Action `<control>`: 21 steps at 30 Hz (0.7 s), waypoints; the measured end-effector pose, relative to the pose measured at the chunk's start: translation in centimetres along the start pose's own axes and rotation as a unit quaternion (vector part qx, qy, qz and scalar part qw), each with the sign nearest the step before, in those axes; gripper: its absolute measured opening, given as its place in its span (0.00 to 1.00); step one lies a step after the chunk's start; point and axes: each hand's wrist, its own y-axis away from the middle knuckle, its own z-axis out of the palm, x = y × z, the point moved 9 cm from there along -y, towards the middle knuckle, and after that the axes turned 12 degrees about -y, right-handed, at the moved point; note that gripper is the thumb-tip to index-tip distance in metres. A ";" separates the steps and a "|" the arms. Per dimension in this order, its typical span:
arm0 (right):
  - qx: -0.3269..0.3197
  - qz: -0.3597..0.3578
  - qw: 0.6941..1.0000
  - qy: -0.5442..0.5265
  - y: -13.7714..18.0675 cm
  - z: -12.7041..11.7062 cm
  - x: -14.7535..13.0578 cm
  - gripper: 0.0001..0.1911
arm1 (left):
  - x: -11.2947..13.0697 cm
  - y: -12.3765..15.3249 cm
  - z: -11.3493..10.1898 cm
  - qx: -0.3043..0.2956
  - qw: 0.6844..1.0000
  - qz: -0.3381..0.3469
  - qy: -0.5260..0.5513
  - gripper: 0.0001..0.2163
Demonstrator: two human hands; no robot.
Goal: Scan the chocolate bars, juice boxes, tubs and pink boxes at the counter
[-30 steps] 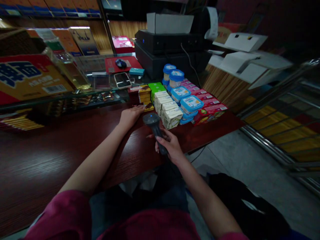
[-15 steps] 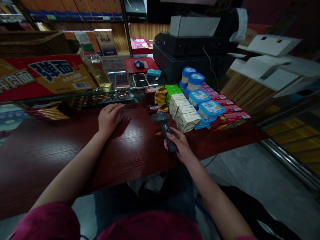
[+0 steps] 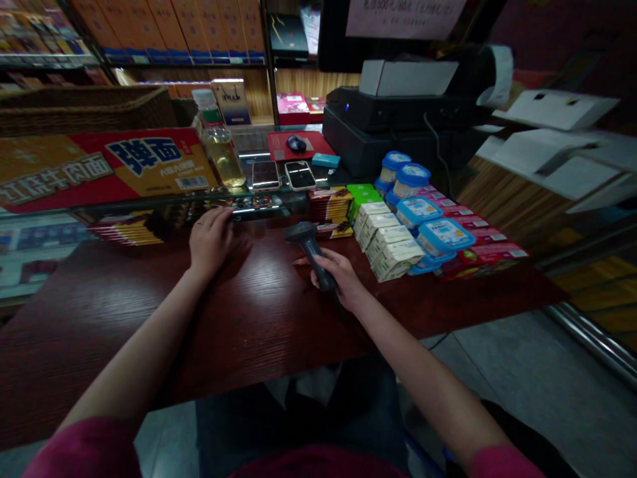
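Note:
My right hand is wrapped round the handle of a dark grey barcode scanner, whose head points away from me over the table. Just beyond the scanner stand chocolate-coloured snack boxes. To the right are cream-coloured cartons, green packs, blue-lidded tubs and red packs, set in rows. My left hand rests palm down near the table's far edge, its fingers loosely stretched out and nothing seen in them. What lies under its palm is hidden.
The dark red wooden table meets a glass counter holding a bottle, two phones, a mouse and a red noodle carton. A black till stands behind the goods. More snack packs lie at left.
The view has shifted, so the goods and counter appear further right and lower. Both hands have moved left relative to the goods, with the scanner still in my right hand.

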 end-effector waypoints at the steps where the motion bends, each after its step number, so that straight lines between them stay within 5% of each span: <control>1: -0.005 -0.002 1.000 -0.004 -0.8 0.3 0.0 0.23 | 1.1 -0.9 0.6 -0.006 1.000 0.006 0.011 0.22; 10: -0.012 -0.012 1.000 -0.020 -4.0 -0.4 0.9 0.22 | 5.7 -7.6 5.4 0.026 0.997 -0.018 0.065 0.31; 21: 0.005 0.001 0.999 -0.046 -4.0 -0.8 0.8 0.20 | 4.9 -7.4 7.1 0.038 0.995 -0.043 0.078 0.30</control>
